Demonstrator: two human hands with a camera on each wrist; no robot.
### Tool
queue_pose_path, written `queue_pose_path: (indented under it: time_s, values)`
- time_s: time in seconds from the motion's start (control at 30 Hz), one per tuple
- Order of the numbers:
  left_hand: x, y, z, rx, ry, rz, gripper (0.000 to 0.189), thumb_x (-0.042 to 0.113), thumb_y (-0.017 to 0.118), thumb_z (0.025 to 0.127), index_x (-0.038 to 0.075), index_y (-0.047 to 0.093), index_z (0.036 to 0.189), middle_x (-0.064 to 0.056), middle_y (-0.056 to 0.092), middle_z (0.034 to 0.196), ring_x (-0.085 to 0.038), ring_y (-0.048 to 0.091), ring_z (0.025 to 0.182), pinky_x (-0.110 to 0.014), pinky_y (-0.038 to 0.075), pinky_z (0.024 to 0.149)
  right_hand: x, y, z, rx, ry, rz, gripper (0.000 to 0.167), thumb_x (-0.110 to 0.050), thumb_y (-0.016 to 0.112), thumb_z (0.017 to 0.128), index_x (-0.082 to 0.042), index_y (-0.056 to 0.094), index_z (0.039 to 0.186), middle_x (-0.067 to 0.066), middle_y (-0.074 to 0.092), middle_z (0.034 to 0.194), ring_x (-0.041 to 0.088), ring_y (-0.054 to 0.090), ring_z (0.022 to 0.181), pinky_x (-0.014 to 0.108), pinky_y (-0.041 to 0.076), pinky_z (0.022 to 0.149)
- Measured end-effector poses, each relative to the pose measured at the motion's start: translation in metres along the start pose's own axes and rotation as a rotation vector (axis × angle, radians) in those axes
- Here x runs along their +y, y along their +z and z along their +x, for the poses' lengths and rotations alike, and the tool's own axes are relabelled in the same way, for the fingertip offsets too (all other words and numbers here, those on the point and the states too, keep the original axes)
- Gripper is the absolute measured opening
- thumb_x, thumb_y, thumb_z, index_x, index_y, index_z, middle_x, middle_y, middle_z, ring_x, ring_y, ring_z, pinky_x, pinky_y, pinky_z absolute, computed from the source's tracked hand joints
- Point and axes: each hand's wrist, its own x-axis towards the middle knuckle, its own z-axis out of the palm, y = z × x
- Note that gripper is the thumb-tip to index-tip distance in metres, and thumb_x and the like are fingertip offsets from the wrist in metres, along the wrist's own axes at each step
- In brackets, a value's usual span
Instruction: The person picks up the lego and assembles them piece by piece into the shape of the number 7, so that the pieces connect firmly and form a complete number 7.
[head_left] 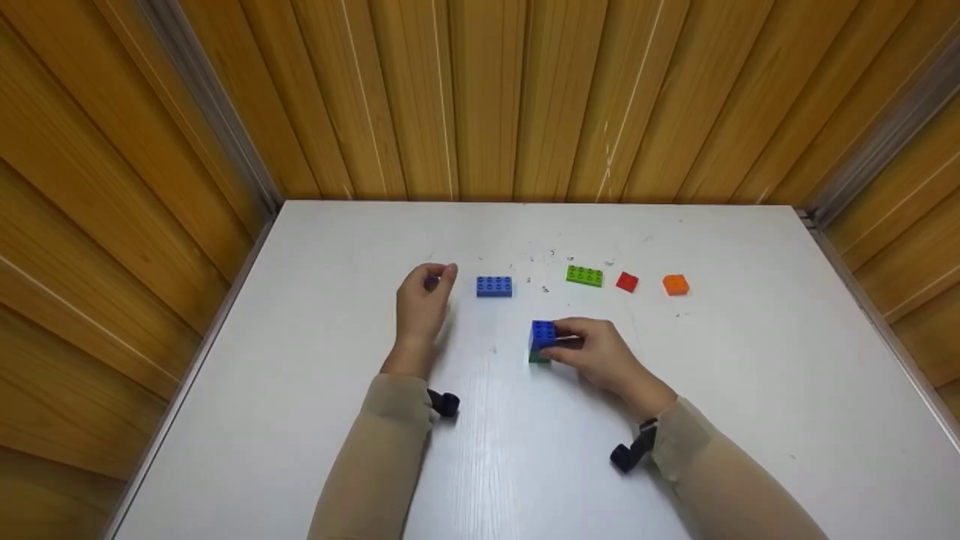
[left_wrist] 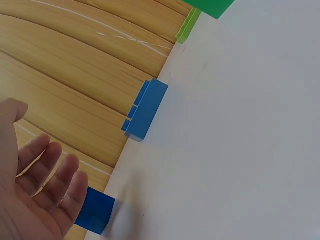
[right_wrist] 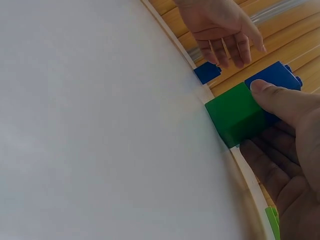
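Observation:
In the head view, my right hand (head_left: 596, 351) holds a small stack by its side, a blue brick (head_left: 543, 331) on top of a green brick (head_left: 538, 357). The right wrist view shows the thumb pressed on the blue brick (right_wrist: 275, 76) beside the join, the green brick (right_wrist: 236, 112) being at the table end. My left hand (head_left: 422, 300) hovers at the left with loosely bent fingers and nothing between them. A dark blue brick (left_wrist: 96, 211) stands on the table behind those fingers, partly hidden by them.
On the white table (head_left: 300, 337), a lighter blue brick (head_left: 494, 286) lies between the hands. Farther right are a flat lime-green brick (head_left: 584, 276), a small red piece (head_left: 627, 282) and an orange brick (head_left: 676, 285). Wood-patterned walls (head_left: 487, 97) close off the back and sides.

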Motion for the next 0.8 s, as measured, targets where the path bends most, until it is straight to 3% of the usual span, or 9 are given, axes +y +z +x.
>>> queue_pose_path:
  time_s: [0.1,0.37,0.6,0.8]
  values:
    - [-0.007,-0.005,0.003,0.064,-0.019,-0.035,0.037,0.042,0.071,0.112,0.009,0.076,0.128,-0.01,0.076,0.126,-0.025,0.07,0.112,-0.04,0.06,0.099,0.0,0.0,0.0,-0.002,0.018,-0.001,0.053,-0.022,0.094,0.095,-0.006,0.077,0.143,0.015,0.08,0.139,0.029,0.08,0.122,0.039,0.066,0.109]
    - [-0.021,-0.018,0.01,0.132,-0.086,-0.046,0.043,0.031,0.077,0.109,0.003,0.07,0.141,-0.013,0.072,0.136,-0.024,0.07,0.104,-0.033,0.058,0.088,0.001,0.001,-0.001,-0.011,0.021,-0.001,0.052,-0.025,0.093,0.096,-0.01,0.078,0.143,0.012,0.08,0.139,0.027,0.08,0.122,0.039,0.066,0.109]
    - [-0.026,-0.02,0.013,0.143,-0.112,-0.014,0.051,0.019,0.084,0.103,0.0,0.066,0.147,-0.019,0.065,0.146,-0.034,0.063,0.134,-0.046,0.059,0.111,0.002,0.001,0.0,-0.014,0.021,0.0,0.052,-0.025,0.093,0.096,-0.009,0.077,0.143,0.013,0.08,0.139,0.028,0.08,0.124,0.038,0.066,0.109]
    - [-0.027,-0.02,0.013,0.105,-0.144,0.003,0.055,0.01,0.082,0.102,0.001,0.064,0.153,-0.021,0.066,0.151,-0.038,0.065,0.143,-0.045,0.056,0.123,0.001,0.001,-0.001,-0.008,-0.007,0.005,0.052,-0.022,0.093,0.096,-0.006,0.078,0.142,0.015,0.08,0.138,0.031,0.08,0.124,0.036,0.066,0.107]
